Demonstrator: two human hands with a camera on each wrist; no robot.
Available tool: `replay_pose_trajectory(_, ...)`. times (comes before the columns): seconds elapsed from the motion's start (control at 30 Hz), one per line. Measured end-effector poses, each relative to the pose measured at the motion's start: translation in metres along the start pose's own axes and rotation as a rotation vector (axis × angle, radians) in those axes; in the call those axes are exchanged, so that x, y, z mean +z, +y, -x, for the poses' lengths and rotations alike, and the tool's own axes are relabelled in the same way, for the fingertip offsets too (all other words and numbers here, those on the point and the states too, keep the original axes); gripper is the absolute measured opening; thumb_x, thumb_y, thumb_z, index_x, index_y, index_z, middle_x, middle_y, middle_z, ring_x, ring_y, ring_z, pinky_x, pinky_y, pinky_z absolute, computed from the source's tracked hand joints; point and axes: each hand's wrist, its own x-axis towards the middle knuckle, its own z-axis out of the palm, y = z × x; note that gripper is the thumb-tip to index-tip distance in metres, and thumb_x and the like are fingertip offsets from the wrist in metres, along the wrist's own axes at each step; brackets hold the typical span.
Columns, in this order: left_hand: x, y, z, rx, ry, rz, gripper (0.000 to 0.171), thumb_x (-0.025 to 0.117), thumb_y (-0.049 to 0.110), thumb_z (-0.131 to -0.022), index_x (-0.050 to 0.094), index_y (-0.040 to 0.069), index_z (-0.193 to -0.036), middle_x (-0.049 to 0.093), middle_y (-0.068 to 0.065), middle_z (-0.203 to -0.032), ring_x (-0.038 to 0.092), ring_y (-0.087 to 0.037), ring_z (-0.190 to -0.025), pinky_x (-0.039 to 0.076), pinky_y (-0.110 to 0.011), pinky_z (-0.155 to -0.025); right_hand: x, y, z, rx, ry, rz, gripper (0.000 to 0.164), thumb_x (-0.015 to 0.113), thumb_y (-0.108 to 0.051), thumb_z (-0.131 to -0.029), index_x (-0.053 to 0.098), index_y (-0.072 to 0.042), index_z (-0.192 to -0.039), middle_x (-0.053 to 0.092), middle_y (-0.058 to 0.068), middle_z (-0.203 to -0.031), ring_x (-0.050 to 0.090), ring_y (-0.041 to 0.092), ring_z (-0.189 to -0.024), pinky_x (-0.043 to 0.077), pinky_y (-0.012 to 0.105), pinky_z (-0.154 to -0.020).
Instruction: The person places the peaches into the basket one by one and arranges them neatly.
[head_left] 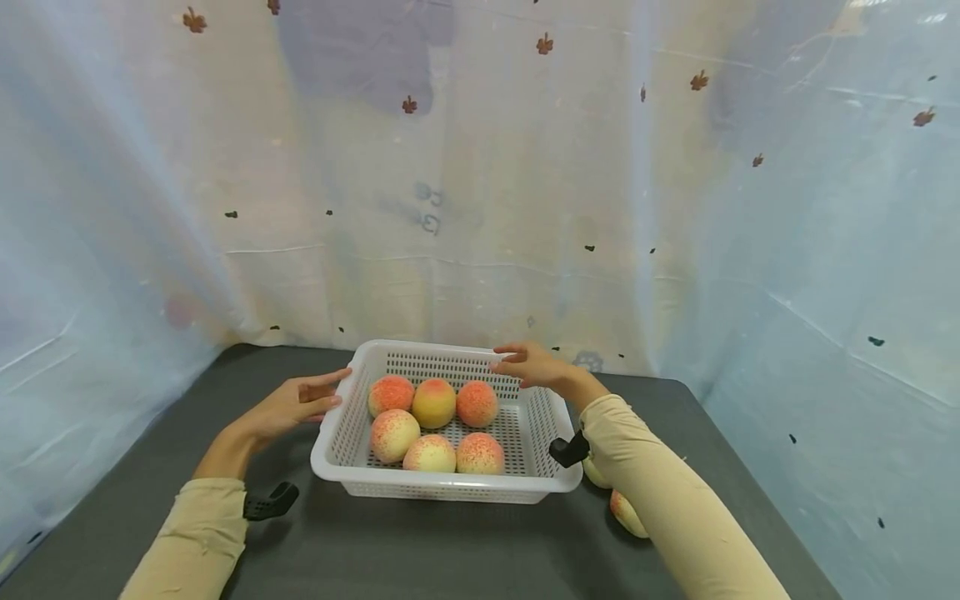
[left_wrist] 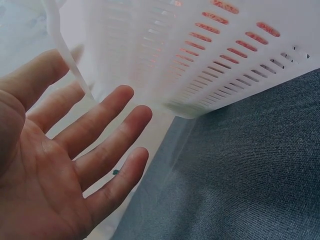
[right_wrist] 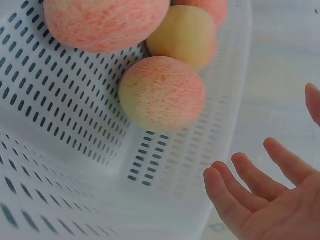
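A white perforated plastic basket [head_left: 442,481] holds several red-and-yellow peaches [head_left: 433,403]. At its left side is my left hand [head_left: 288,408], its thumb and a fingertip right at the rim. In the left wrist view the other fingers [left_wrist: 107,147] are spread and fairly straight beside the basket's outer wall [left_wrist: 235,60]. My right hand [head_left: 534,367] is at the far right part of the rim, fingers loosely extended and holding nothing. The right wrist view shows those fingertips [right_wrist: 214,182] beside the basket wall, apart from the nearest peach [right_wrist: 162,95].
Two more peaches lie on the dark table [head_left: 450,550] right of the basket, one at its corner and one closer [head_left: 628,515], both partly hidden by my right sleeve [head_left: 675,492]. A pale patterned plastic sheet [head_left: 480,183] hangs behind the table and along both sides.
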Motion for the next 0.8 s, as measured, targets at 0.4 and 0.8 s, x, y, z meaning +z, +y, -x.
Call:
replay_pose_trajectory(0.4, 0.001, -0.001, -0.001, -0.001, 0.001, 0.031, 0.069, 0.061, 0.032, -0.102, 0.029, 0.014, -0.161, 0.040, -0.023, -0.158, 0.049, -0.043, -0.139, 0.054, -0.052, -0.101, -0.014, -0.009, 0.030, -0.098, 0.009, 0.008, 0.056, 0.055, -0.029, -0.105, 0.038, -0.010, -0.156, 0.038, 0.023, -0.160, 0.041, 0.040, -0.146, 0.045, 0.055, -0.111)
replay_pose_trajectory(0.8, 0.000, -0.003, -0.002, -0.001, 0.001, 0.046, 0.069, 0.061, 0.032, -0.102, 0.029, 0.014, -0.161, 0.040, -0.022, -0.158, 0.050, -0.042, -0.138, 0.054, -0.052, -0.101, -0.027, -0.006, 0.059, -0.171, -0.005, 0.049, 0.058, 0.055, -0.029, -0.105, 0.038, -0.009, -0.156, 0.039, 0.026, -0.159, 0.041, 0.044, -0.145, 0.038, 0.061, -0.115)
